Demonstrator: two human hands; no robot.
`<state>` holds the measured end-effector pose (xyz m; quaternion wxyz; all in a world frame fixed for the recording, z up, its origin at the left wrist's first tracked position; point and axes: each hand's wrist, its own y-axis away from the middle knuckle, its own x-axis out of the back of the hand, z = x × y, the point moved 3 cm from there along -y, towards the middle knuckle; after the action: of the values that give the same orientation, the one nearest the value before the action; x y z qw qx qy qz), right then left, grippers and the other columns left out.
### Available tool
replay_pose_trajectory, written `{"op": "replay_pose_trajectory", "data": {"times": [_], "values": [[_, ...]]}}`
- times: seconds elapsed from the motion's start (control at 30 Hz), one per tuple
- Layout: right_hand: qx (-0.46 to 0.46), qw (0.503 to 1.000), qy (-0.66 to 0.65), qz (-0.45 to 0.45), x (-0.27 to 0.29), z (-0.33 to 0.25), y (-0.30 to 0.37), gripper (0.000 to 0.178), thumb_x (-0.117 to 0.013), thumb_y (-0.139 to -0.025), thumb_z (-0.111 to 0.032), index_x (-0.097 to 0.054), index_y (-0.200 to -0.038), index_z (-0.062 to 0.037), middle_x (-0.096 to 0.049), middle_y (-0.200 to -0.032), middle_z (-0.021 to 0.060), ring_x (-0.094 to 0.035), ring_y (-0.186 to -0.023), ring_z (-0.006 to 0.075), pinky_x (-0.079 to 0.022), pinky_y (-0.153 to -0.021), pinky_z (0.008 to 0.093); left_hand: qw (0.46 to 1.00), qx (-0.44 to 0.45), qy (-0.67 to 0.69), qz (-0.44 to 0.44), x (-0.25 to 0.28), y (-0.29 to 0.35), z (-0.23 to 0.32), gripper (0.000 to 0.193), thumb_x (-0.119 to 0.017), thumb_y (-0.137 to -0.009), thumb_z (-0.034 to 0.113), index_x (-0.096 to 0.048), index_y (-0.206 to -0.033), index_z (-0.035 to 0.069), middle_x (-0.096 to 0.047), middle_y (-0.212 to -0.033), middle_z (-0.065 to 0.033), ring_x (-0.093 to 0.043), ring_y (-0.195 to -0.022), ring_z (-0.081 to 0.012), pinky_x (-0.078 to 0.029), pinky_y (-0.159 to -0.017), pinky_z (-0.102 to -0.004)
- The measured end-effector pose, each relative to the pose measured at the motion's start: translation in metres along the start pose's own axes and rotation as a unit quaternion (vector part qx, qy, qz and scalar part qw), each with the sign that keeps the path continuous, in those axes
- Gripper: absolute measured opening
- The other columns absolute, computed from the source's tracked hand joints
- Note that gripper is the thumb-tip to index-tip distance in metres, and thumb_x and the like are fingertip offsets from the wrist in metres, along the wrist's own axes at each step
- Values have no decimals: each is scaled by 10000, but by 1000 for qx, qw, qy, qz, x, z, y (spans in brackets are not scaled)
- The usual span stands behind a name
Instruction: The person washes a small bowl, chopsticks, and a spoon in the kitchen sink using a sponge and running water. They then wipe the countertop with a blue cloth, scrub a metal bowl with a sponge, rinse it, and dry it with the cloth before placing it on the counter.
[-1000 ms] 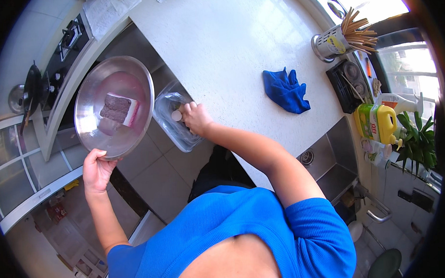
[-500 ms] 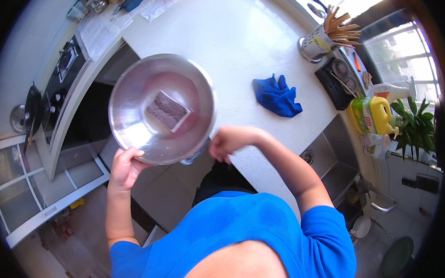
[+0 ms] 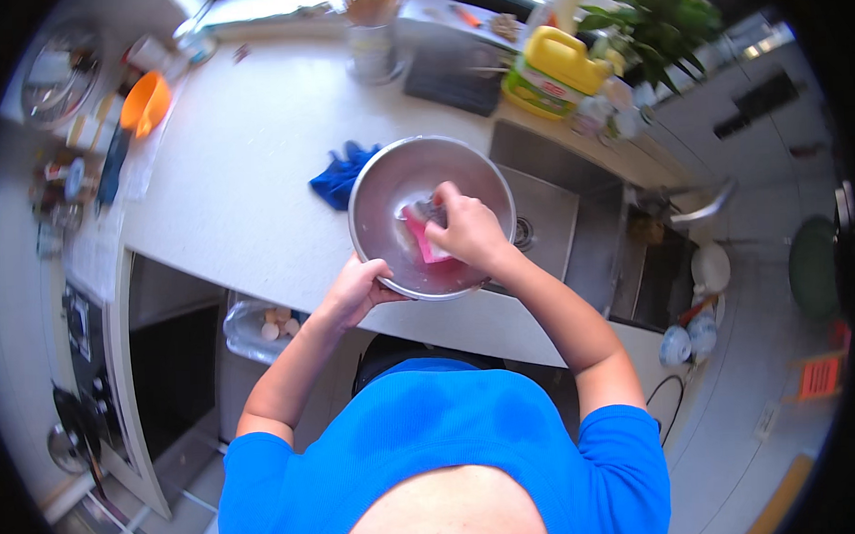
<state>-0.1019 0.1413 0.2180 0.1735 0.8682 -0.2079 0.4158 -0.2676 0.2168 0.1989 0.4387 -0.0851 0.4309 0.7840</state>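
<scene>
Kitchen, tiled wall to the right, window along the far side. Pale counter (image 3: 236,189) runs left to right, steel sink (image 3: 592,247) let into its right part, tap (image 3: 703,206) beyond it on the right, blurred. Stove (image 3: 76,326) at far left of view.

Far edge of counter, left to right: orange bowl (image 3: 146,103), chopstick holder (image 3: 373,52), dark tray (image 3: 454,78), yellow jug (image 3: 554,72), leafy plant (image 3: 655,28). Bin (image 3: 246,337) lined with clear plastic below the near edge, left; pale rounded shells (image 3: 279,321) inside. Blue cloth (image 3: 338,181) on counter just left of the steel bowl (image 3: 374,217), which blocks sight of part of the sink.

Steel bowl sits tilted toward the near side, over the counter's near edge and sink; cannot tell if anything but the hand bears it. Left hand (image 3: 355,290) grips its near-left rim, thumb over the edge. Right hand (image 3: 468,228) inside, fingers closed on sponge (image 3: 430,242): pink and white, greyish at the fingertips, partly hidden. Inner wall dull, pinkish near the sponge.
</scene>
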Motion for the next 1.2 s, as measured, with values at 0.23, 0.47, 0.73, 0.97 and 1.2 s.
{"op": "replay_pose_trajectory", "data": {"times": [0.23, 0.47, 0.73, 0.97, 1.2], "values": [[-264, 869, -298, 295, 14, 165, 15, 353, -601, -779, -251, -439, -985, -14, -595, -884, 208, -595, -835, 345, -466, -735, 395, 990, 87, -61, -88, -115, -73, -59, 441, -419, -736, -20, -315, -1163, -58, -524, -1013, -218, -614, -825, -311, -546, -720, -403], [-111, 920, -354, 131, 5, 211, 34, 292, -602, -757, -200, -552, -988, -28, -621, -894, 155, -612, -833, 265, -468, -754, 345, 981, 159, -7, -110, -173, -126, -117, 595, -384, -732, -41, -147, -1277, 0, -490, -1052, -218, -607, -845, -339, -554, -717, -379], [-79, 907, -412, 41, -13, 251, 54, 293, -571, -827, -195, -535, -1058, -19, -600, -848, 70, -546, -742, 105, -451, -632, 254, 993, 85, -10, -81, -196, -153, -157, 361, -426, -783, 10, -356, -1132, -49, -506, -1011, -157, -579, -915, -285, -520, -795, -407], [-25, 949, -198, -245, 42, 260, 85, 347, -615, -710, -314, -642, -895, -22, -630, -775, 158, -606, -706, 226, -464, -665, 331, 959, 178, 160, -153, -175, -180, -170, 515, -304, -928, 380, -337, -1240, -29, -501, -1163, -189, -499, -1074, -332, -426, -895, -508], [-88, 981, -138, -109, 14, 279, 91, 342, -598, -687, -313, -636, -889, -39, -624, -789, 166, -601, -759, 318, -463, -688, 393, 995, 82, 51, -1, -181, -195, -186, 440, -290, -944, 344, -370, -1188, -13, -457, -1181, -160, -502, -1056, -303, -444, -861, -511]]}}
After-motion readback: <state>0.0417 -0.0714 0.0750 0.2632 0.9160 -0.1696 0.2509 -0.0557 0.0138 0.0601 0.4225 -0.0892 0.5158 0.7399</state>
